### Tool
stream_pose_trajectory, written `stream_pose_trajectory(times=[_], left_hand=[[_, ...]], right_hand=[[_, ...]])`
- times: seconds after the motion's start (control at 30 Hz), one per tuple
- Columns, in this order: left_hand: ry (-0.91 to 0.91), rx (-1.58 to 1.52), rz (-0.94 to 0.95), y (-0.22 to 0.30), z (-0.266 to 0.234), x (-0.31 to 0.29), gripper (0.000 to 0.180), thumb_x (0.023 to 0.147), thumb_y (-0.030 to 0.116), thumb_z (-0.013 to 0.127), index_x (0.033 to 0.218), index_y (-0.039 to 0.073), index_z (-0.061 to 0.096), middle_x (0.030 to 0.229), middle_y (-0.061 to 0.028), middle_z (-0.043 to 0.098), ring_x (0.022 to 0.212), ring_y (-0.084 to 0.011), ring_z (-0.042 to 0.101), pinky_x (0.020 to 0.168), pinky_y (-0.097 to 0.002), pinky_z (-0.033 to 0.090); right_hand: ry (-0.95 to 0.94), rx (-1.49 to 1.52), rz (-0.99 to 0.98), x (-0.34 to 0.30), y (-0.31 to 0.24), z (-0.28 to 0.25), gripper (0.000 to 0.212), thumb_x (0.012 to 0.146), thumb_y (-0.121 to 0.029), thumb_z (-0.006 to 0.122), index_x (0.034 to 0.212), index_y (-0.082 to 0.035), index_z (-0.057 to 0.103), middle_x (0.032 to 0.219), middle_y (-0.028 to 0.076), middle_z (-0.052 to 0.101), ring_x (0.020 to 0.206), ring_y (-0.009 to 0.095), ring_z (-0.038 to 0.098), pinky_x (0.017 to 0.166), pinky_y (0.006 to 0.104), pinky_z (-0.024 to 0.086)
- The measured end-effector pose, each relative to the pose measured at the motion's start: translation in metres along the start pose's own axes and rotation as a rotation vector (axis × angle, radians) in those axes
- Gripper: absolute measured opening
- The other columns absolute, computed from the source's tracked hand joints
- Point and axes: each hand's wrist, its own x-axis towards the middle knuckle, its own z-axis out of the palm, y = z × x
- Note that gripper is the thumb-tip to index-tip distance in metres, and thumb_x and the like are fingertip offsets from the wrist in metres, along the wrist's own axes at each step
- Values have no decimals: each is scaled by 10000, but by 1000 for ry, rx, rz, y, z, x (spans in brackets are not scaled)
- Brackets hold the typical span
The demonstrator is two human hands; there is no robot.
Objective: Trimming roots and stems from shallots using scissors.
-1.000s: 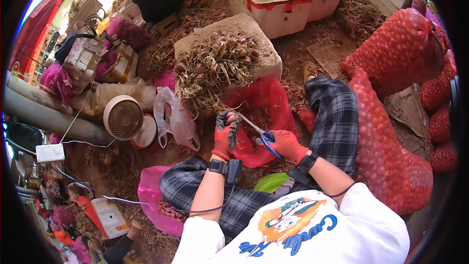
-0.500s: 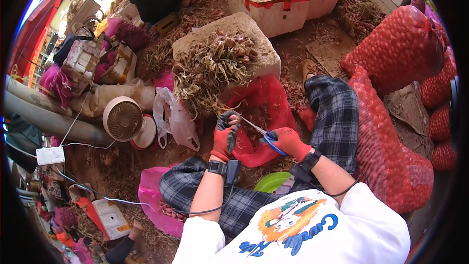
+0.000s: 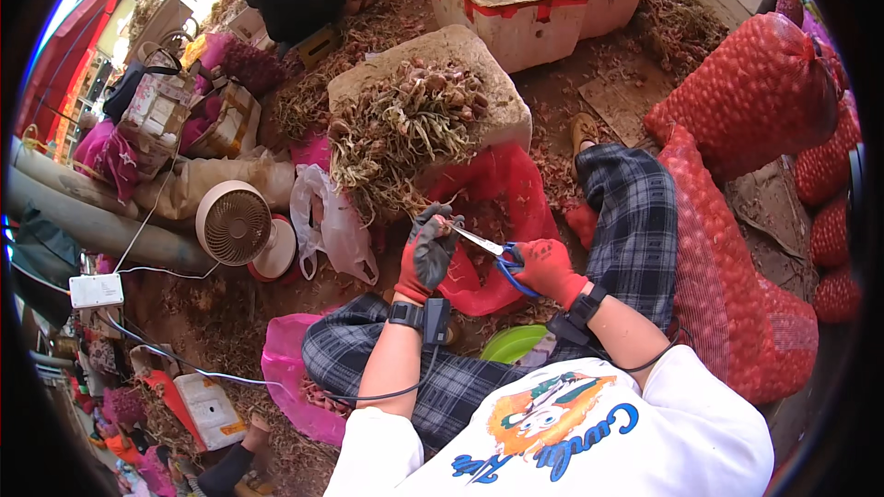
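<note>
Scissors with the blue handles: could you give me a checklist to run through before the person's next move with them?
1. Scissors gripped by the right hand: ok.
2. Bulb held in the left hand: ok, though mostly hidden.
3. Gloves on both hands: ok.
4. Left fingers safely clear of the blade tips: not ok, they look very close.
5. Blades fully shut: cannot tell.

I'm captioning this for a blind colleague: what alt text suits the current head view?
A gloved right hand holds blue-handled scissors toward a small pinkish bulb in the gloved left hand. Ahead, dried stalks lie heaped on a pale block; full red mesh sacks are at the right.
</note>
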Motion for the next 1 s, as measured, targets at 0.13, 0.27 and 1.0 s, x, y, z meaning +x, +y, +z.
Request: stream_pose_trajectory(times=[0.13, 0.27, 1.0], left_hand=[[-32, 84, 103, -5, -9, 3, 314, 931, 44, 501, 1242, 69, 466, 1237, -113, 521, 1164, -283, 513, 1044, -390, 409], [-2, -54, 78, -3, -4, 2, 366, 924, 27, 507, 1277, 99, 444, 1238, -115, 511, 1146, -261, 518, 1034, -390, 419], [59, 678, -80, -16, 13, -3, 483, 914, 48, 520, 1374, 8, 376, 1193, -50, 544, 1072, -103, 510, 935, -240, 416]], right_hand=[[-109, 640, 161, 1, -1, 3, 425, 794, -501, 626, 867, -85, 680, 727, 116, 660, 728, 303, 655, 656, 378, 500], [-33, 671, 170, 7, -12, -8, 439, 776, -494, 657, 864, -65, 667, 747, 131, 660, 723, 303, 646, 657, 371, 486], [-85, 1577, 217, 50, -27, 13, 199, 809, -193, 679, 880, -11, 641, 755, 32, 640, 603, 83, 576, 513, 225, 450]])
